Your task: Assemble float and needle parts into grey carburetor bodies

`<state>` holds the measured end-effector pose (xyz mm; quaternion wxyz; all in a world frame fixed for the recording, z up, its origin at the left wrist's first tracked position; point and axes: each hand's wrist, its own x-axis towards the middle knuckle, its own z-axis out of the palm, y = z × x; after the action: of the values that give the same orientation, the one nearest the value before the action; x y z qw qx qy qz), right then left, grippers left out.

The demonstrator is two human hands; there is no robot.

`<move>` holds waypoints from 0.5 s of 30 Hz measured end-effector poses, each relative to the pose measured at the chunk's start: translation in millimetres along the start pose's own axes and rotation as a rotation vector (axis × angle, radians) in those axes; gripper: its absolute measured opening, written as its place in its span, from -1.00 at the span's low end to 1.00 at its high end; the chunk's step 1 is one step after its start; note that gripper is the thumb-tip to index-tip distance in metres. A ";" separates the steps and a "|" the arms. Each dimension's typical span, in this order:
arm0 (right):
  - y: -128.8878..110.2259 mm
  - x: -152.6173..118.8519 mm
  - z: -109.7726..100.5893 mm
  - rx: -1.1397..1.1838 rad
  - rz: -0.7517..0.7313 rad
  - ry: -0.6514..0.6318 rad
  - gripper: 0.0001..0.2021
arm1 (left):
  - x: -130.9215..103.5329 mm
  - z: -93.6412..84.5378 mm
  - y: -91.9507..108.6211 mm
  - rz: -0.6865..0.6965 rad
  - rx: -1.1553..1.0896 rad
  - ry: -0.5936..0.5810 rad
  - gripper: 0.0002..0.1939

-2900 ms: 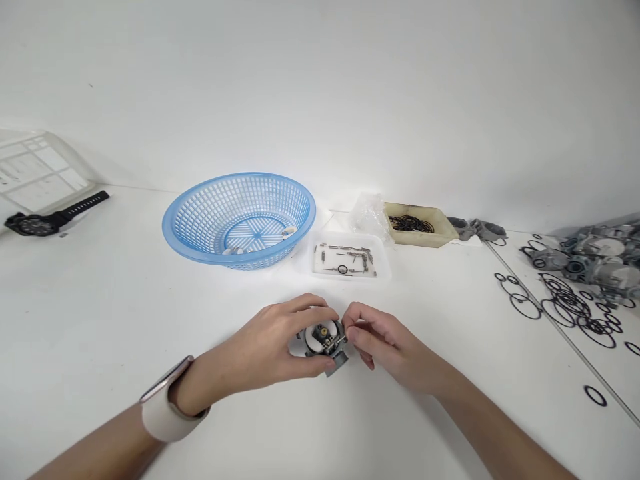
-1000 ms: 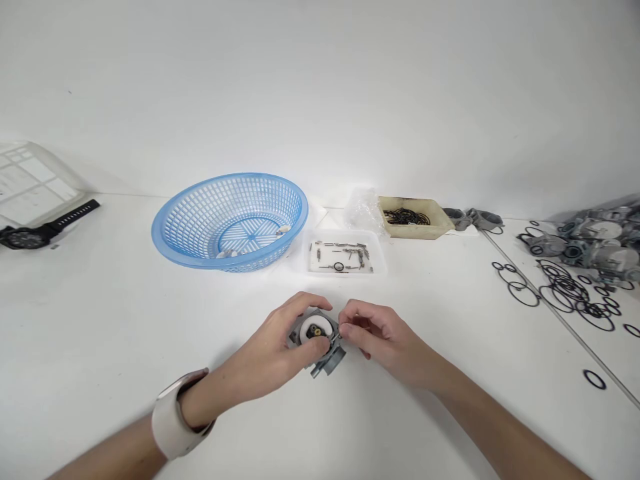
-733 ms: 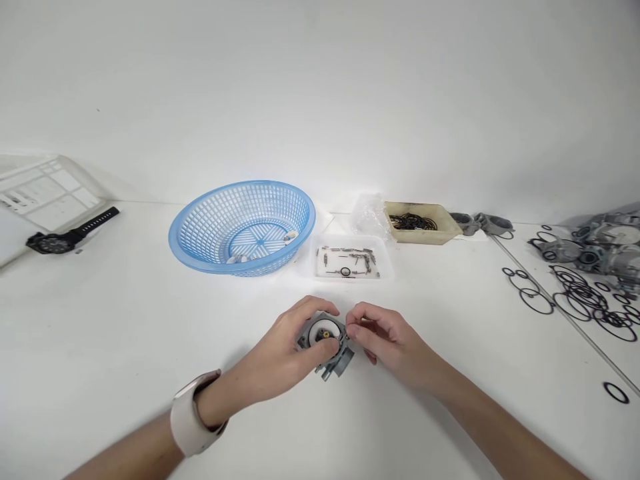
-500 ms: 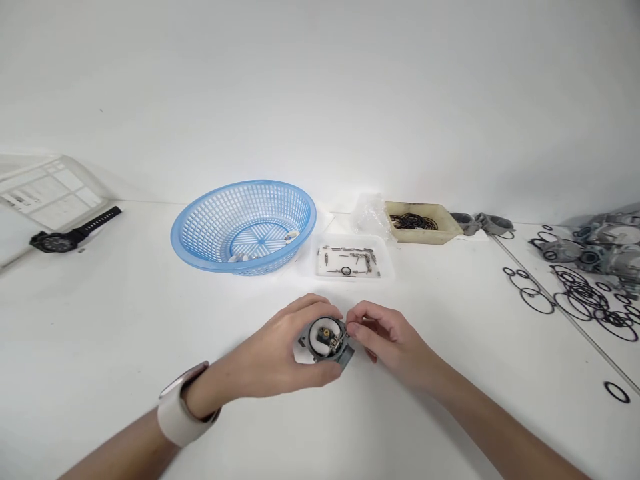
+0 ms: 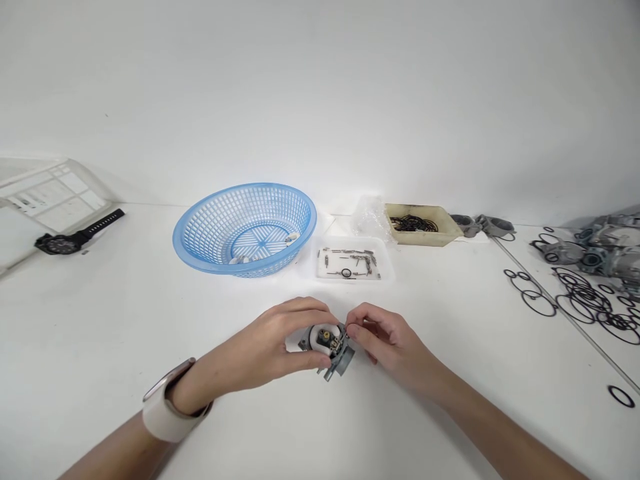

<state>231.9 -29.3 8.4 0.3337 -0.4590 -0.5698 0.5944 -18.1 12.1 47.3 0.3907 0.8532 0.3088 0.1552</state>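
A small grey metal carburetor (image 5: 342,361) is held just above or on the white table, its open bowl side facing up. Inside it show a white float (image 5: 317,341) and a brass jet (image 5: 327,335). My left hand (image 5: 280,340) is closed round the body from the left, thumb in front and fingers behind. At the right edge of the carburetor, my right hand (image 5: 387,333) pinches with thumb and forefinger. Whatever lies between those fingertips is too small or hidden to name.
Behind the hands stand a blue plastic basket (image 5: 187,257) and a white tray (image 5: 387,267) of small metal parts. Farther right are a yellowish bin (image 5: 445,235) of black rings, loose O-rings (image 5: 583,297) and more carburetors (image 5: 615,250). A black wristwatch (image 5: 63,244) lies at left.
The carburetor has tilted and turned a little, so more of its front side shows. My left thumb has shifted slightly left along it; my right hand stays at its right edge.
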 end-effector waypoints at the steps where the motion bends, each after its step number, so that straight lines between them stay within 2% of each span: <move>1: -0.4 0.1 0.2 0.000 0.000 0.002 -0.68 | -0.6 0.7 0.5 -0.006 0.010 0.009 -0.65; 15: -0.9 -0.3 1.3 -0.021 -0.020 0.023 -0.67 | -2.7 5.1 5.9 -0.055 0.003 0.044 -0.57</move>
<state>230.8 -29.9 9.2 0.3416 -0.4635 -0.5766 0.5797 -15.2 4.5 48.4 0.3866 0.8413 0.3409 0.1628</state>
